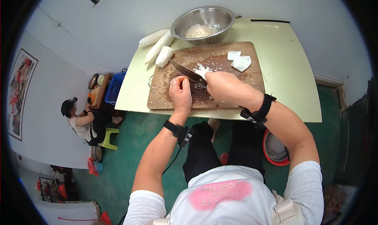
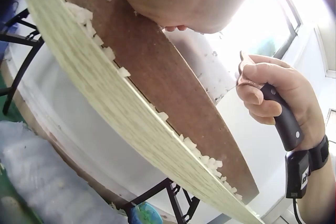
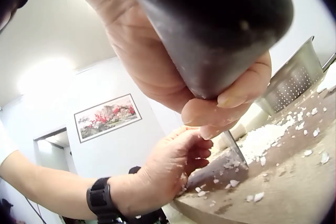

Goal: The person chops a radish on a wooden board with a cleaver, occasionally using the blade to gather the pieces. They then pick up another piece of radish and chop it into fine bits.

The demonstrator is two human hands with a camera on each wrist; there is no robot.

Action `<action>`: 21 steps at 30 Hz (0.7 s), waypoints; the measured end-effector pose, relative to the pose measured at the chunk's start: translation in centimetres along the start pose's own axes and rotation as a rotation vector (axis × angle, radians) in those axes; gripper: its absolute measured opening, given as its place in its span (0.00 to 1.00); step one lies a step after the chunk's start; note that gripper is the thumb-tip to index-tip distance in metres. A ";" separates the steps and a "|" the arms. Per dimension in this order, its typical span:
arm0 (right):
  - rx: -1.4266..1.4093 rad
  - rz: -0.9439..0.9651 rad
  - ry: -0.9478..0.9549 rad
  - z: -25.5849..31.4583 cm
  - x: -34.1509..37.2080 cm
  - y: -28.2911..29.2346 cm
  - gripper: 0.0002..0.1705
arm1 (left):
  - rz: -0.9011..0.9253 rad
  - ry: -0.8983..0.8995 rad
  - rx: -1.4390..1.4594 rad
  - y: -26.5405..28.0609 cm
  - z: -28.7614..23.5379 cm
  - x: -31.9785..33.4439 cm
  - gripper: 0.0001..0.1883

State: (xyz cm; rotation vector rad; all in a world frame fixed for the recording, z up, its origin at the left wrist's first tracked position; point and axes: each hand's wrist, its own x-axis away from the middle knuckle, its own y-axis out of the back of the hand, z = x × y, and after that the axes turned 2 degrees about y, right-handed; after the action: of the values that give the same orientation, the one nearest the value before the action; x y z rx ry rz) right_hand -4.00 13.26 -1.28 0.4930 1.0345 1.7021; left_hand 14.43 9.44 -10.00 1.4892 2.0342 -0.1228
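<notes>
My right hand [image 1: 226,85] grips the black handle [image 2: 283,116] of a broad kitchen knife [image 1: 188,72] over the wooden cutting board [image 1: 252,73]. The blade slants away to the left, with small white bits clinging to it. My left hand [image 1: 180,94] is beside the blade on the near side, its fingers curled and the fingertips right at the metal. Nothing shows between those fingers. Finely chopped white bits [image 3: 268,139], apparently radish, lie heaped behind the knife and scattered across the board. Two flat white slices [image 1: 241,63] sit at the board's far right.
A cut white radish [image 1: 164,56] lies at the board's left corner, beside two whole radishes [image 1: 159,48]. Behind the board stands a perforated metal basin [image 1: 212,12] holding chopped white bits. At left, another person [image 1: 80,122] sits by a blue crate [image 1: 115,87].
</notes>
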 end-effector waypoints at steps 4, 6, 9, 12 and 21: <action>0.003 -0.030 -0.004 -0.3 0.0 0.4 0.09 | -0.002 -0.007 -0.002 -0.1 0.8 -0.2 0.05; 0.037 0.008 -0.039 -0.2 -0.1 0.6 0.09 | 0.003 0.004 -0.025 -0.1 0.1 -0.1 0.06; 0.053 0.025 -0.051 -0.5 0.1 0.9 0.10 | 0.004 -0.020 0.003 -0.2 0.0 -0.1 0.06; 0.022 -0.001 -0.016 -0.6 0.0 0.4 0.10 | 0.018 0.002 -0.009 -0.1 0.2 -0.2 0.05; -0.013 -0.064 -0.126 -0.7 0.8 2.9 0.10 | 0.028 -0.031 0.007 -0.2 -0.1 -0.1 0.05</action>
State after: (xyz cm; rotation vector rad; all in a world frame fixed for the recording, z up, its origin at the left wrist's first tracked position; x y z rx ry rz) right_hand -6.40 13.45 0.60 0.5461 0.9380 1.5999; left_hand 14.27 9.35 -9.94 1.5101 1.9899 -0.1404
